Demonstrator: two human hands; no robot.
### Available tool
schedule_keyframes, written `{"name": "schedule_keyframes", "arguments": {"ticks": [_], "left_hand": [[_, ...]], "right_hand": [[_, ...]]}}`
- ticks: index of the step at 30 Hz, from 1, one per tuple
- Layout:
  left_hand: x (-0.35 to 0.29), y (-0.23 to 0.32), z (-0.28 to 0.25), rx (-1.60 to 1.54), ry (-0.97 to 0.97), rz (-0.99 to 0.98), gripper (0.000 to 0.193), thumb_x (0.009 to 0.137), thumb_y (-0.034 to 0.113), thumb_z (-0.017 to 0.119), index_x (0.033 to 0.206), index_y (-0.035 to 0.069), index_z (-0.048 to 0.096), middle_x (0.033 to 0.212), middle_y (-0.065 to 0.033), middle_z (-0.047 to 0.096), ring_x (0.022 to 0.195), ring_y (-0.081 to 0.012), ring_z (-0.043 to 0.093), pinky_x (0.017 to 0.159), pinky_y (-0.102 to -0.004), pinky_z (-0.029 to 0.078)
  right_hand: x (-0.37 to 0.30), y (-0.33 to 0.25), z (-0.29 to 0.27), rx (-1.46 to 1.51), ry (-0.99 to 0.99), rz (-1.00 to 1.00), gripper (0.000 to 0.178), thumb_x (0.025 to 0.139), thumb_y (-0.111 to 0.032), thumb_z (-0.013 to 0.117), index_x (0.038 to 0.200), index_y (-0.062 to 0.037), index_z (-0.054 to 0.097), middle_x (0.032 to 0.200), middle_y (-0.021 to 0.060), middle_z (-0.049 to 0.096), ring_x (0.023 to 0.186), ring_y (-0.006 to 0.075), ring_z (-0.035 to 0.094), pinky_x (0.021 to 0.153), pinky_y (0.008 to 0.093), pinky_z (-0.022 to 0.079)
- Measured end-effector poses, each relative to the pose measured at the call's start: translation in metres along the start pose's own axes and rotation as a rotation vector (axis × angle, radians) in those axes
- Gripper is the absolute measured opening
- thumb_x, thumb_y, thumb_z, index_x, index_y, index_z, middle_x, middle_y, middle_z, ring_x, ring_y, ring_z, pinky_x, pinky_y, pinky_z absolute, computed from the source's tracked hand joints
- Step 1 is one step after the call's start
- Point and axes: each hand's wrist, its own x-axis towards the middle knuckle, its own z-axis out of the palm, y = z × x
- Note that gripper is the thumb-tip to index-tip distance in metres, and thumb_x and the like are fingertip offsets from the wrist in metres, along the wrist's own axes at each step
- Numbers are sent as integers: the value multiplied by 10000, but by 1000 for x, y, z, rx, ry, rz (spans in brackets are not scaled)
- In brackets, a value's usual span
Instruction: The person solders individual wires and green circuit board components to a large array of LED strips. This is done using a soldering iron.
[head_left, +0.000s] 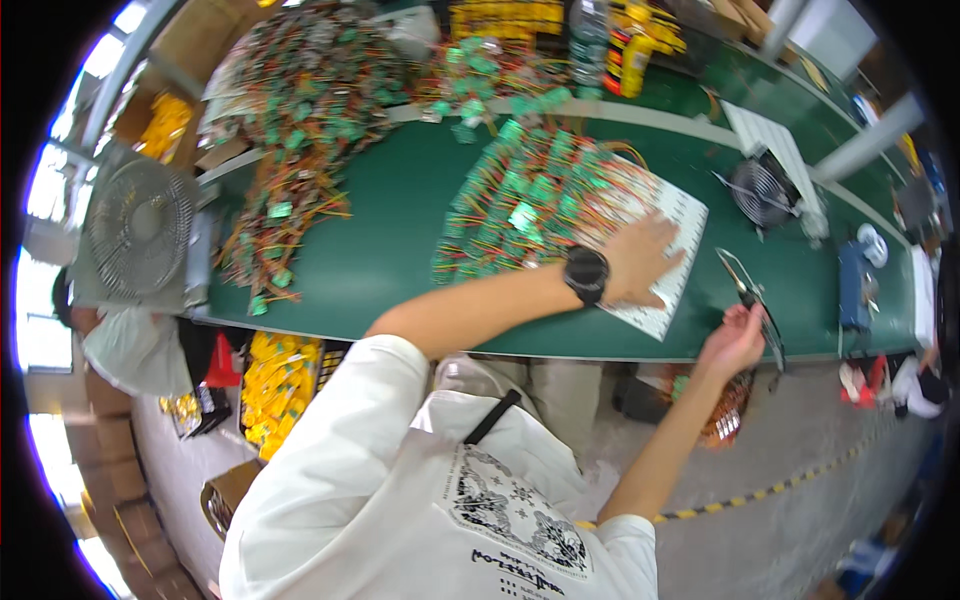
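Observation:
My left hand (640, 262), a dark watch on its wrist, lies flat with fingers spread on a white board (686, 222) printed with rows of small marks. Beside it a dense spread of small green circuit boards with red and yellow wires (520, 205) covers part of the board and the green table. My right hand (733, 343), at the table's front edge, is closed round the dark handle of what looks like a soldering iron (748, 296). Its thin metal end points up and away over the table, and a dark cord hangs beside the hand.
A small black fan (763, 190) stands at the right, with a blue box-shaped device (854, 285) beyond it. Heaped wired boards (300, 90) fill the far left. A clear bottle (588, 45) and a yellow bottle (630, 55) stand behind. A large fan (142, 225) is at left.

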Motion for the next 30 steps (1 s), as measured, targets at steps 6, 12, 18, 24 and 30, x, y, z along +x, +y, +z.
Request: {"name": "schedule_keyframes", "arguments": {"ticks": [6,12,18,24,30], "left_hand": [[-34,32,-9,8,-83,-46,822,725,562,649,1330,39,460,1381,-257,396,1325,-353,334,1145,-470,149],[-52,28,-25,-59,29,-69,699,753,480,658,1272,37,508,1341,-230,437,1302,-319,374,1145,-454,176],[-127,14,-92,-293,462,-339,303,741,170,690,1007,54,602,1038,-118,598,986,-296,561,896,-438,416],[-310,-37,-93,73,802,-1206,76,783,68,646,845,30,627,704,-80,630,611,-151,597,551,-280,471],[-452,-69,-99,415,674,-1547,233,807,260,670,886,45,628,788,-77,584,766,-227,580,702,-362,459]], "right_hand": [[5,0,-20,45,-45,62,220,907,-169,621,870,48,611,748,84,601,677,134,560,617,228,425],[-1,1,-7,-45,-97,56,228,911,-186,611,890,41,598,718,69,589,644,115,539,595,229,395],[-6,-4,-5,-86,-105,37,229,911,-206,604,883,19,581,670,62,580,618,106,531,560,234,356],[-3,-5,-5,-94,-106,34,230,908,-202,604,859,22,587,659,66,578,616,111,533,564,230,351],[-2,-3,-10,-121,-145,28,233,906,-196,604,862,32,593,656,68,575,619,118,534,566,232,344]]}}
